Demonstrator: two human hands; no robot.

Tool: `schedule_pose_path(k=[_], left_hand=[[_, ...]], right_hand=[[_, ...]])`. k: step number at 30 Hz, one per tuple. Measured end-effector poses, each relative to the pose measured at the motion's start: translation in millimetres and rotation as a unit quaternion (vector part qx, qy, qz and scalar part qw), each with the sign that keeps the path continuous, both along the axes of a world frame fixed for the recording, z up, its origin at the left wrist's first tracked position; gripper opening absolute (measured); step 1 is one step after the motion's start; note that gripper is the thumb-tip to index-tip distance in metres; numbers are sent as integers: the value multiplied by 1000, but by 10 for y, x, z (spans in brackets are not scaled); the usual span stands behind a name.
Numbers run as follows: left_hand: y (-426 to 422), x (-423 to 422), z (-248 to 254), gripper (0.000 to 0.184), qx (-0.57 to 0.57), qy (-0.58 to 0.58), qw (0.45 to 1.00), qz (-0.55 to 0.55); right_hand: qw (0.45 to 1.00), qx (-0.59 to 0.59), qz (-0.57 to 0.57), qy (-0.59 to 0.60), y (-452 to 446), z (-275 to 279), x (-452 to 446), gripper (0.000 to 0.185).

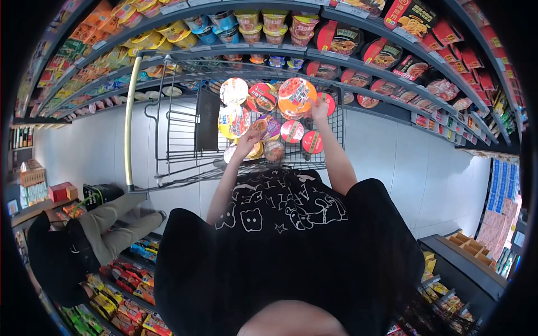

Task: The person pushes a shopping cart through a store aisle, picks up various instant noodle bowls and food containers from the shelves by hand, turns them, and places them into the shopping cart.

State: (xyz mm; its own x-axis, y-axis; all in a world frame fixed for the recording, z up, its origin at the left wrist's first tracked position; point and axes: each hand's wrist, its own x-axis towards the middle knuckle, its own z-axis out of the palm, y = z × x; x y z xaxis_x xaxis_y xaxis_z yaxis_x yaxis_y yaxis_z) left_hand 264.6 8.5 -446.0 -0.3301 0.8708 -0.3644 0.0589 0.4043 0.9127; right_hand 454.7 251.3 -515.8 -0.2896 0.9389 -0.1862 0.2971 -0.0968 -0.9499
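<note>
Both my hands reach into a metal shopping cart (pixel 179 126) holding several instant noodle bowls and cups. My right hand (pixel 319 107) grips the right edge of a large orange instant noodle bowl (pixel 296 96); a red bowl (pixel 328 104) lies just behind its fingers. My left hand (pixel 252 138) has its fingers curled at the left side of a purple-lidded noodle cup (pixel 271 127). Left of it is a yellow-and-red noodle bowl (pixel 232 121). Around them are a white-and-red bowl (pixel 233 91), a red-and-black bowl (pixel 261 97) and red-lidded cups (pixel 292 131). The fingertips are partly hidden.
Shelves of instant noodles (pixel 274 25) run along the far side of the cart. The cart's yellow handle (pixel 131 123) is at the left. Another person (pixel 84 241) stands behind at the lower left, near a dark basket (pixel 102 194) and packet shelves.
</note>
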Motion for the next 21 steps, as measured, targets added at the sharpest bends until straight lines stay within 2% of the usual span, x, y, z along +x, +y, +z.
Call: schedule_pose_path(k=[1,3,5,6,8,9,11,12,15,17,18,19,20,21], left_hand=[[-51,-6,-118,33,-3,-2,1000,3],[-192,-5,-278,35,-52,54,997,-36],[-390,-19,-468,37,-84,149,980,-98],[-487,-21,-534,38,-129,173,967,-134],[-733,-54,-756,39,-186,193,948,-170],[-696,-130,-797,37,-249,217,900,-284],[-697,-80,-779,37,-189,200,946,-170],[-670,-4,-614,38,-171,192,960,-111],[-634,-20,-561,39,-209,151,961,-102],[-658,-148,-885,37,-236,170,950,-113],[-665,-207,-1035,36,-304,75,950,-5],[-679,-257,-1114,36,-364,-20,925,103],[-639,-239,-946,34,-365,-59,911,183],[-659,-299,-1055,32,-362,-82,906,204]], right_hand=[[997,74,-26,-3,57,-137,-29,30],[998,60,-17,-1,164,-417,-58,37],[986,135,-55,-80,250,-827,-134,42],[987,128,-51,-85,223,-908,-151,42],[986,96,-134,-36,125,-1008,-204,45],[991,-20,-119,55,-76,-602,-149,46],[932,-264,-140,205,-518,324,-37,49],[936,-271,-120,190,-593,211,15,49],[929,-287,-167,162,-854,-654,116,44],[913,-374,-123,107,-1095,-616,216,39],[913,-375,-123,108,-1217,-516,243,39],[902,-412,-92,91,-1331,-360,263,38],[889,-448,-62,74,-1426,-264,267,37],[888,-448,-65,78,-1500,-225,268,37]])
